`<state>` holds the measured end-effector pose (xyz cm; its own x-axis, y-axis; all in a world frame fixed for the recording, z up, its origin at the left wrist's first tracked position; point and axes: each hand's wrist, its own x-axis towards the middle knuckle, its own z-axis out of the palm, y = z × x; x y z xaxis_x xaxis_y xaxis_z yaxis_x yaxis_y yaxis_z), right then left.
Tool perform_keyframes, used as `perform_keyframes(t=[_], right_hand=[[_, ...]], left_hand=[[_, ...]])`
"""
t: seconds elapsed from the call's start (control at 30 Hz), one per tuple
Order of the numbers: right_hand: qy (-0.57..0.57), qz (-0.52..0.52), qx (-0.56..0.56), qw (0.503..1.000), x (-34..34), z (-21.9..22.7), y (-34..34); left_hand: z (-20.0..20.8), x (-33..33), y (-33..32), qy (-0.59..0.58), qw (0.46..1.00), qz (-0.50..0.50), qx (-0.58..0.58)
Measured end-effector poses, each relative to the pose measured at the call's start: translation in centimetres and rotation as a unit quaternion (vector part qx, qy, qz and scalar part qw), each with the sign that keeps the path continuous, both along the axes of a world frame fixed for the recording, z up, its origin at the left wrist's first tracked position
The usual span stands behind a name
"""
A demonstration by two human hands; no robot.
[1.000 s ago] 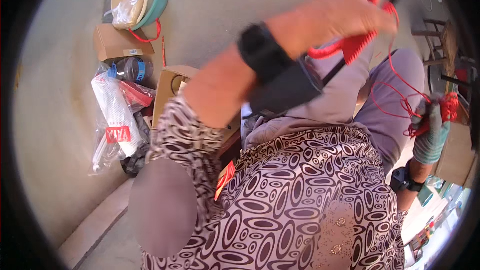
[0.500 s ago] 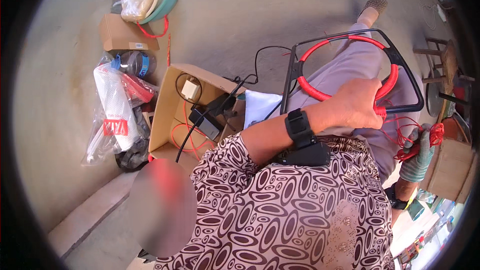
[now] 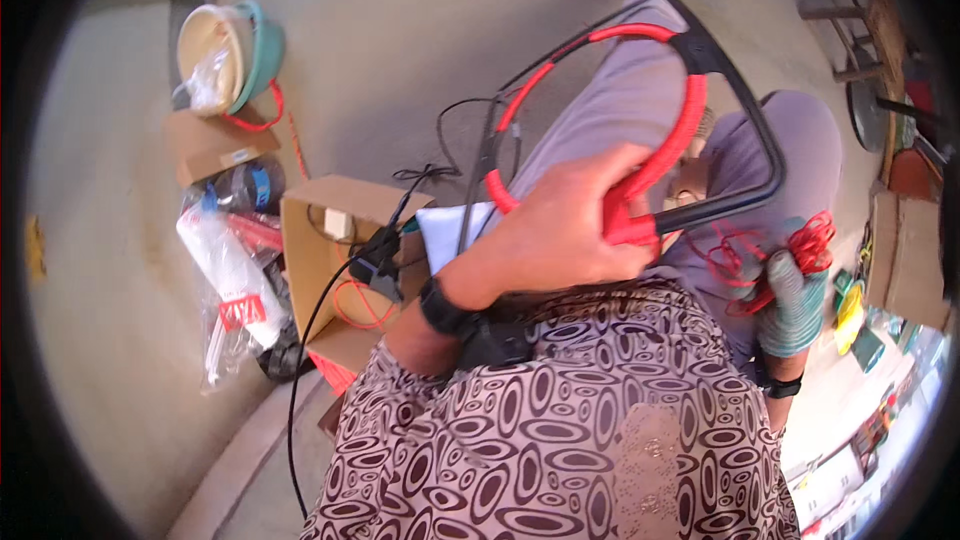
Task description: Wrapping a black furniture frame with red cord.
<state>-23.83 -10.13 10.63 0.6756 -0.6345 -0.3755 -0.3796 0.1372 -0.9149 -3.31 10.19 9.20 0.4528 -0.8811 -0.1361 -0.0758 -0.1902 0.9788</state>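
Note:
My left hand (image 3: pixel 560 220), bare, is closed around the near end of a black frame (image 3: pixel 703 55) with a ring inside it. Red cord (image 3: pixel 690 115) is wound tightly about that ring. The frame is tilted above my legs, and my fingers partly hide its near side. My right hand (image 3: pixel 795 305), in a striped grey-green glove, is closed on a loose bundle of red cord (image 3: pixel 812 240) by my right knee. Thin red strands (image 3: pixel 735 255) hang between the bundle and the frame's near end.
To the left stands an open cardboard box (image 3: pixel 300 240) with cables and a white adapter. Beside it lie a plastic-wrapped white roll (image 3: pixel 225 260) and a small carton (image 3: pixel 215 145). Nested basins (image 3: pixel 262 55) stand farther off. A wooden stool (image 3: pixel 885 35) is at the far right.
My left hand has carried the frame leftward and toward me, and its tilt has changed. My right hand keeps its hold on the red cord. The whole view has shifted.

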Motion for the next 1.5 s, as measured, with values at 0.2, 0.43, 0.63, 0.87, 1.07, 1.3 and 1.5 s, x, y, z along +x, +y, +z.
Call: perform_keyframes(t=[0.2,0.43,0.63,0.87,1.07,1.3,1.5], right_hand=[[0.033,0.035,0.073,0.996,1.2,1.9,0.1],[-0.047,-0.04,0.147,0.987,-0.4,3.1,-1.0],[-0.165,-0.02,0.229,0.959,-0.5,3.0,-2.1],[-0.318,-0.018,0.312,0.895,-0.2,0.4,-2.0],[-0.374,0.0,0.382,0.845,0.6,-0.8,-3.4],[-0.281,0.08,0.343,0.893,2.8,-2.6,-3.1],[-0.186,0.086,0.177,0.963,2.4,-1.1,-3.3]], left_hand=[[0.7,0.9,2.3,0.169,0.982,0.01,0.084],[2.8,-0.4,1.9,0.241,0.962,0.038,0.12],[4.2,1.0,-0.4,0.217,0.958,0.009,0.185],[2.8,2.7,-0.3,0.123,0.984,0.042,0.118],[-0.1,0.3,0.3,-0.043,0.994,0.043,0.094],[-1.3,-0.4,0.0,-0.042,0.993,0.059,0.088],[-3.7,-1.0,-1.6,0.002,0.986,0.16,-0.056]])
